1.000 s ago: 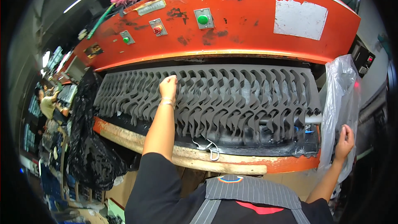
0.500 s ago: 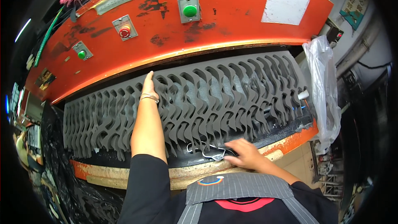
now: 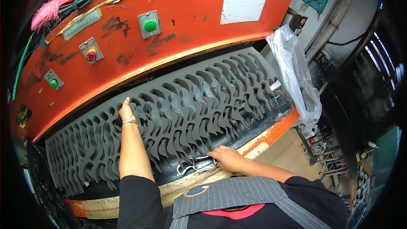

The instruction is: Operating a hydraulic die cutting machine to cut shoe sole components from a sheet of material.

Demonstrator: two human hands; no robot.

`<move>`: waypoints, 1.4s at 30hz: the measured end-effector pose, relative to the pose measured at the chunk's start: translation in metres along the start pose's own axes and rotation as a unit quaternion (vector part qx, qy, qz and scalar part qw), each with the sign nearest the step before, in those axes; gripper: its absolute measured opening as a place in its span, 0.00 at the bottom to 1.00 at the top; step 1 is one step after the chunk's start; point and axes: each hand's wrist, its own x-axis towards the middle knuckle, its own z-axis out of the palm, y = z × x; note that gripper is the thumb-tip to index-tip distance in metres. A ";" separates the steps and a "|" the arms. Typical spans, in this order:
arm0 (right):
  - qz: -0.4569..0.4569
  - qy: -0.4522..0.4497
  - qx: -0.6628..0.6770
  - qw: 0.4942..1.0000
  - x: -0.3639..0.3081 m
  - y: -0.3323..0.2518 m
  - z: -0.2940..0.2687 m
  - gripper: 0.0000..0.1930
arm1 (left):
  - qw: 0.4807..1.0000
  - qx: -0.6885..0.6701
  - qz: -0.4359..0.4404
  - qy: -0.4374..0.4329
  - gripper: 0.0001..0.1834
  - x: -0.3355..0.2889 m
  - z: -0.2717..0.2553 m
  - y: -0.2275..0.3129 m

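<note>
A long slab of dark grey foam, cut into many wavy strips and gaps, lies across the machine bed. My left hand rests against the strips toward their far side, left of the middle. It appears edge-on with a digit stretched out; the other fingers are mostly hidden. At the slab's near edge, my right hand has its fingers drawn together by the drooping strip ends. A bent white wire or cord lies beside and partly under that hand. What the right fingers hold, if anything, is hidden.
Beyond the foam stands an orange machine panel with green buttons and a red button. A clear plastic bag hangs at the right end. The worn bed edge runs along my front; black plastic lies at left.
My view has shifted, moving the scene leftward. My right hand's spread fingers have come together at the foam's near edge. My left hand stays among the strips.
</note>
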 end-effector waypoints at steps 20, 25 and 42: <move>-0.067 0.303 0.037 0.950 0.023 0.133 -0.174 0.25 | 0.999 0.030 0.019 0.008 0.15 -0.242 -0.048 -0.042; -0.016 0.339 -0.043 0.939 0.060 0.186 -0.121 0.28 | 0.999 -0.024 0.048 0.000 0.19 -0.240 -0.056 -0.062; 0.360 0.373 0.331 0.788 -0.020 0.249 -0.095 0.34 | 0.998 -0.066 -0.011 -0.013 0.20 -0.258 -0.051 -0.015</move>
